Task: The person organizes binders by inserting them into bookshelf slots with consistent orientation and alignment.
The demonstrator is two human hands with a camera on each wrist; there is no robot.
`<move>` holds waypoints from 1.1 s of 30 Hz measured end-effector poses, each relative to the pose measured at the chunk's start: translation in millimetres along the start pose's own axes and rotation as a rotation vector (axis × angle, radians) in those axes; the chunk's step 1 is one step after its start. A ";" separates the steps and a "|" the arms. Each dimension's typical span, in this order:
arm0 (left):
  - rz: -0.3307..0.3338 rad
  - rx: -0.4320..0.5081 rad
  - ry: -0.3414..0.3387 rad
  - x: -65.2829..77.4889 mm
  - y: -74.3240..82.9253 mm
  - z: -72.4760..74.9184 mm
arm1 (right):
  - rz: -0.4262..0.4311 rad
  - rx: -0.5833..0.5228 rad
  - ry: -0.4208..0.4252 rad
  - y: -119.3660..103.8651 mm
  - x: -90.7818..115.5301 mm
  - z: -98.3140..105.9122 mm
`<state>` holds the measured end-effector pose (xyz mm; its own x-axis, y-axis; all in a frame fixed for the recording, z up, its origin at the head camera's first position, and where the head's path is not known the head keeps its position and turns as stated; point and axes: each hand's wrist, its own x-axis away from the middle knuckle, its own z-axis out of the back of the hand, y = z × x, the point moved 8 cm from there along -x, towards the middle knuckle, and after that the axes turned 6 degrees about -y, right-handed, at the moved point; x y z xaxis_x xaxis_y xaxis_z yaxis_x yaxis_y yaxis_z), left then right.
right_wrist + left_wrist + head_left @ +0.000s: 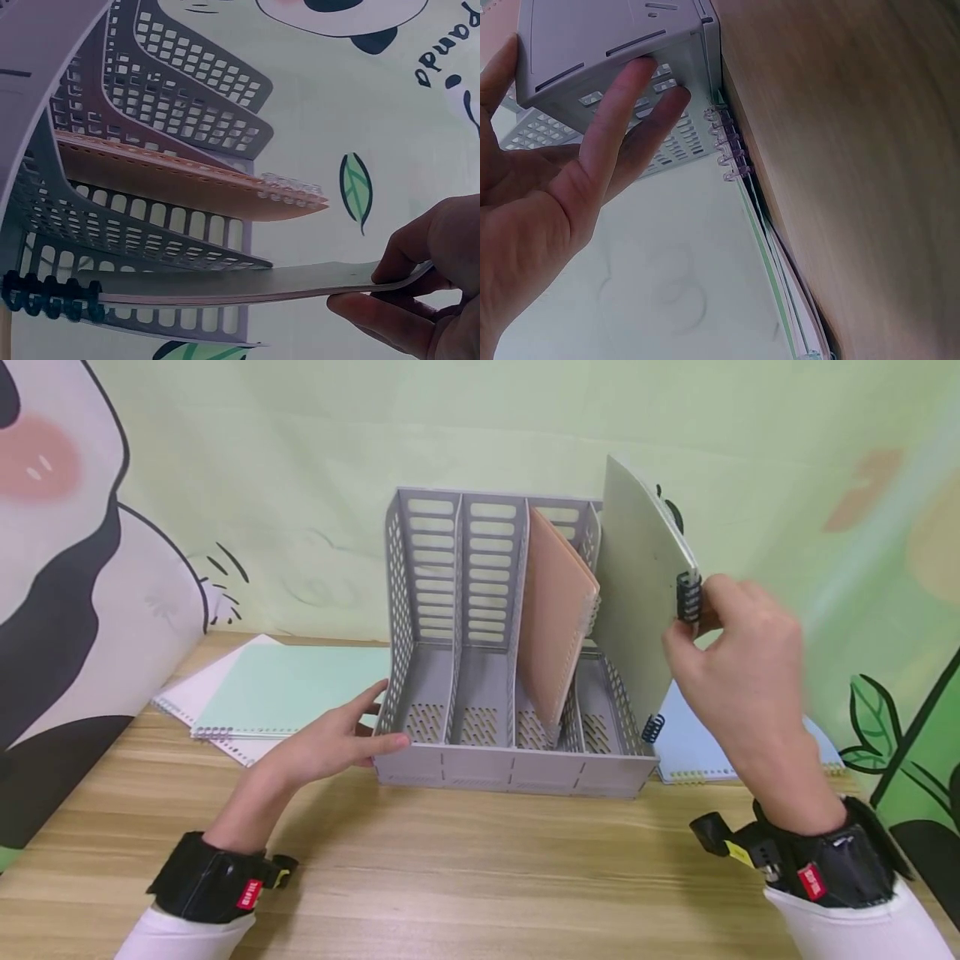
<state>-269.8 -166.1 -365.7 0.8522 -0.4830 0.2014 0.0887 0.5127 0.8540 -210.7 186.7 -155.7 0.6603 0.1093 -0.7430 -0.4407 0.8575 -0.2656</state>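
A grey file organizer (517,770) with upright dividers stands on the table. My left hand (330,743) grips its front left corner, thumb at the front rim and fingers against the perforated side. My right hand (750,647) pinches the edge of a pale grey-green notebook (637,552) beside one of its black spiral rings (688,597). That notebook stands upright at the organizer's right side and overlaps its right wall in the head view. Within the third compartment from the left leans a salmon-pink spiral notebook (555,618). In the right wrist view, thumb and fingers close over the grey-green notebook's (240,285) edge.
Left of the organizer lie a mint-green notebook (292,685) and white ones (187,693) beneath it. A blue notebook (690,743) lies at the right, partly behind my right hand. Behind the wooden table (487,877) hangs a printed green backdrop (300,460).
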 end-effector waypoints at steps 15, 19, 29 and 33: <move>-0.004 0.010 -0.003 0.4 -0.2 0.1 | -0.007 0.012 -0.068 2.2 -9.9 -26.3; -0.002 0.010 -0.001 0.0 0.3 0.3 | -0.002 0.014 -0.092 5.1 -10.5 -33.1; 0.004 0.007 -0.003 0.9 1.8 0.1 | -0.035 0.008 -0.174 15.4 -10.3 -47.2; 0.009 0.001 -0.001 1.0 1.3 -0.1 | -0.035 0.018 -0.179 17.3 -9.3 -49.3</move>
<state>-268.8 -165.8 -364.4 0.8525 -0.4791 0.2092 0.0808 0.5160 0.8528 -254.5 175.7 -183.7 0.7733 0.1655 -0.6121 -0.4059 0.8709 -0.2773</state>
